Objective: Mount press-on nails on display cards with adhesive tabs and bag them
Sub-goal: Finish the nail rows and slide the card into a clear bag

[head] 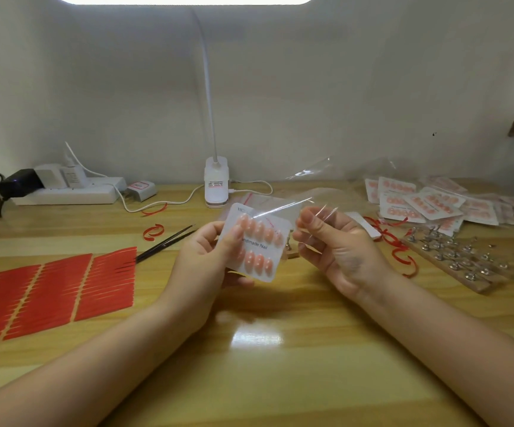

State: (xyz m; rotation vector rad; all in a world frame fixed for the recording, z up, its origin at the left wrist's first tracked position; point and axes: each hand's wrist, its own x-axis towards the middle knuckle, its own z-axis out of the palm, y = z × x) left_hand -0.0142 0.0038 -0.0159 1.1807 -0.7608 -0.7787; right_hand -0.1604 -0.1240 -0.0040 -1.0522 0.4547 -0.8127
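My left hand [206, 257] holds the display card [254, 241] above the middle of the bench [280, 349]; the thumb lies across its left side and covers the first letters of the print, which reads "ndmade Nail". The fingers behind the card are hidden, apart from tips showing below its lower edge. Two rows of peach press-on nails [260, 231] sit on the card, the upper row partly under the thumb.

My right hand [332, 241] pinches a clear bag [295, 208], its grip closed on the film. The bag is hard to make out: I see only glare streaks and a red line near its mouth, which overlaps the card's top corner. I cannot tell whether the card has entered it.

At 9 o'clock lie red adhesive tab sheets [55, 291], cut off at the frame's left edge, with black tweezers [166, 241] beside them. At 2 o'clock is a pile of bagged cards [428, 201], its far end blurred. At 3 o'clock, a wooden rack of metal nail stands [462, 257] with red strip curls [397, 245] around it. At 12 o'clock stands a clip lamp [216, 180]; at 10 o'clock, a power strip [68, 189].
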